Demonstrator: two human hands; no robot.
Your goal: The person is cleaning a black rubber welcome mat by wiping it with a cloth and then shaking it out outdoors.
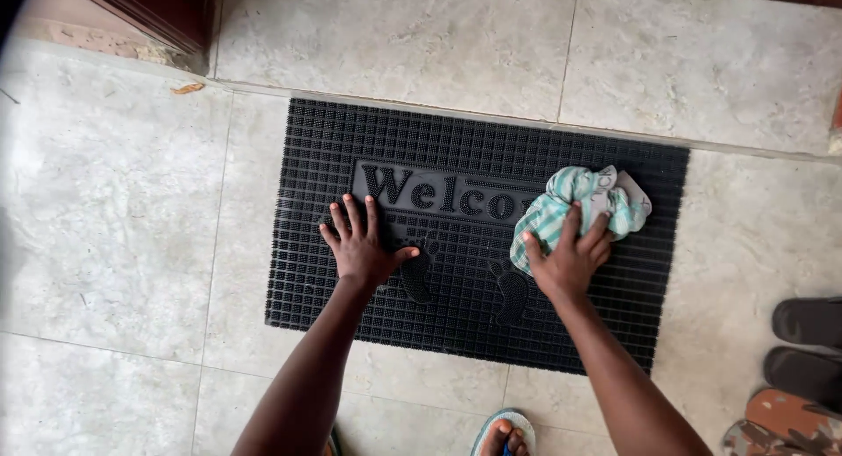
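A black rubber doormat [351, 149] with a grid surface, raised lettering and two footprint shapes lies on the tiled floor. My left hand [361, 243] rests flat on its left-middle part, fingers spread, holding nothing. My right hand [570, 259] presses down on a crumpled green-and-white striped cloth [579, 202] lying on the mat's right part, fingers gripping its near edge.
Pale marble-look floor tiles [114, 210] surround the mat. A dark wooden door frame [158, 9] stands at the top left, with a dry leaf [188, 89] near it. Several sandals [802, 364] lie at the right edge. My foot in a flip-flop [504, 434] shows at the bottom.
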